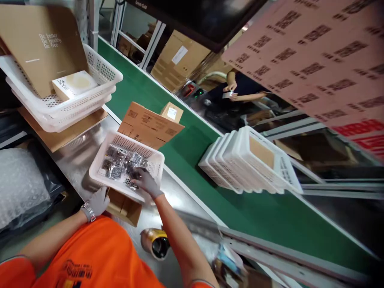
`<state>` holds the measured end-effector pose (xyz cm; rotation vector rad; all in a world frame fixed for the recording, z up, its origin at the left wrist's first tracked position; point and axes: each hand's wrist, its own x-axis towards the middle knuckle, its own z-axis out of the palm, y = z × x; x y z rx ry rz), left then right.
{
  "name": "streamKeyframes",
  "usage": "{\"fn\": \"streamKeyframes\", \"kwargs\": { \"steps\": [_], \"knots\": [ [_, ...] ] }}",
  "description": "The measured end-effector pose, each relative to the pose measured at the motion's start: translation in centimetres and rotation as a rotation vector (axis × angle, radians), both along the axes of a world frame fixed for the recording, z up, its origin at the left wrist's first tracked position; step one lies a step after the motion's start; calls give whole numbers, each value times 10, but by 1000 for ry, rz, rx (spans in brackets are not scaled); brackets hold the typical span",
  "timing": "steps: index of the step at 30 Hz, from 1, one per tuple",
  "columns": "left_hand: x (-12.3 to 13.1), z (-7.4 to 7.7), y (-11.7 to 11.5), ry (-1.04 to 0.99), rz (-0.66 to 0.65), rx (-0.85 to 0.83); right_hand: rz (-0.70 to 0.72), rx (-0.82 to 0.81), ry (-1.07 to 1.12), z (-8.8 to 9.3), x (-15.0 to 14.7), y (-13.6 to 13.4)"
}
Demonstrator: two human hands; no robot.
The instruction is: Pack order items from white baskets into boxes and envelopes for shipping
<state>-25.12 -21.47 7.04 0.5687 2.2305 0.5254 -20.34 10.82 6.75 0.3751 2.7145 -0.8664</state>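
In the head view, a white plastic basket stands tilted on the metal worktop. Several small clear packets with dark contents lie inside it. My right hand, in a grey glove, reaches over the near right side of the basket, fingers curled in on a packet at the right of the pile; its fingertips partly blend with the dark packets. Just in front of the basket is an open brown cardboard box. My gloved left hand is closed on that box's left edge.
A green conveyor belt runs behind the worktop, carrying stacked white baskets. A cardboard sheet leans behind my basket. More baskets stand at left. A tape roll lies nearby. Across the belt, a person's hands hold something small.
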Motion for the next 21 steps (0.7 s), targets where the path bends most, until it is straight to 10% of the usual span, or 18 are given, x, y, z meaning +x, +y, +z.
{"fn": "streamKeyframes", "kwargs": {
  "steps": [9,21],
  "knots": [
    [-2,9,15,10,-82,-84,202,365,-238,-29,-69,22],
    [-4,0,18,63,-127,-69,93,196,-139,-12,-4,-5]
  ]
}}
